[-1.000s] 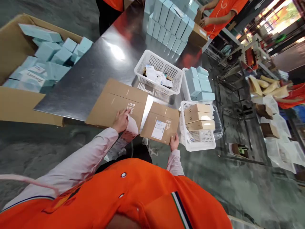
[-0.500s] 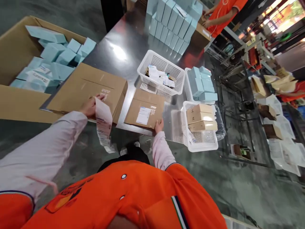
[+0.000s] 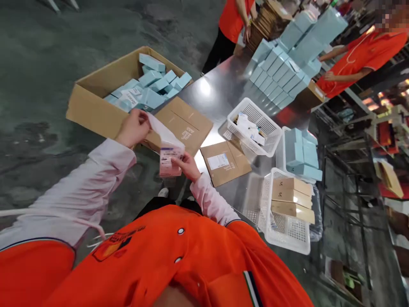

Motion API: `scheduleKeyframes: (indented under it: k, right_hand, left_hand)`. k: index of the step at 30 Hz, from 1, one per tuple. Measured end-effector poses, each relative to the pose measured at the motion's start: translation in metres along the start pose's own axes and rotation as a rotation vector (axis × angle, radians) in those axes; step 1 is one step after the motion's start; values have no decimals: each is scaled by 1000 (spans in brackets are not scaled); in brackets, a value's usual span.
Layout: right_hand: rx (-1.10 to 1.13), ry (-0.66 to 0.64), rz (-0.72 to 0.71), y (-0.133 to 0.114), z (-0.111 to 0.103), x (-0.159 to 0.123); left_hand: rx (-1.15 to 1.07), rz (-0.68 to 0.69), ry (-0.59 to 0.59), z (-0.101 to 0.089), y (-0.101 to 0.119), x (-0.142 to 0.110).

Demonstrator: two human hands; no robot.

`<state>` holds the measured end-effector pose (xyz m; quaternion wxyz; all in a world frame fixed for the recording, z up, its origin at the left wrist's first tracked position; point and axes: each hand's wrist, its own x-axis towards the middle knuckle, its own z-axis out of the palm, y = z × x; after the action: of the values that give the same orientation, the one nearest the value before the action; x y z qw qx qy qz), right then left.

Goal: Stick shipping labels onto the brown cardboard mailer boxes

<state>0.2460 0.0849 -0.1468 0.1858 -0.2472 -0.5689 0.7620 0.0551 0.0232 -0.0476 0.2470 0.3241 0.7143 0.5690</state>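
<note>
A strip of shipping labels (image 3: 171, 155) hangs between my two hands, printed at its lower end. My left hand (image 3: 134, 126) pinches the upper end, raised over the near side of a large flat cardboard box (image 3: 182, 121). Lower down, my right hand (image 3: 188, 166) grips the printed part between thumb and fingers. To the right of that hand, a smaller flat cardboard box (image 3: 234, 168) with a white label (image 3: 218, 161) stuck on it lies on the metal table (image 3: 220, 85), touched by neither hand.
A large open carton (image 3: 96, 83) of light blue boxes stands at the left. White baskets (image 3: 273, 134) hold papers, blue boxes (image 3: 300, 149) and tan boxes (image 3: 292, 196). Stacked blue boxes (image 3: 281, 72) rise at the back. Two people in orange (image 3: 354, 59) stand across the table.
My right hand has left the smaller cardboard box and taken hold of the label strip. My left hand has lifted the strip's upper end. The view has turned, shifting the table rightward.
</note>
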Motion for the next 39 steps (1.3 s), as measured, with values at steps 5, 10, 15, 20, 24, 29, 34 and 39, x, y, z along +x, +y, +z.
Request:
scheduleKeyframes:
  k: [5, 10, 15, 20, 24, 29, 34, 39]
  right_hand:
    - [188, 161, 68, 10, 31, 6]
    - [-133, 442, -111, -10, 49, 16]
    - [-636, 219, -118, -44, 44, 20]
    - [-668, 308, -2, -41, 41, 38]
    - [-738, 432, 7, -35, 14, 88]
    - [-1082, 672, 117, -34, -25, 156]
    - [-1462, 335, -32, -11, -11, 162]
    - [-1378, -294, -308, 21, 25, 84]
  left_hand:
    - [91, 149, -222, -35, -16, -20]
    - [-214, -335, -306, -17, -58, -39]
    - [-239, -328, -200, -2, -79, -52]
    - [-139, -324, -114, 6, -86, -43]
    - [-298, -524, -494, 2, -107, -19]
    - [-309, -682, -612, -20, -152, -29]
    - [-204, -736, -583, -67, -167, -78]
    - [-151, -657, -384, -84, -127, -40]
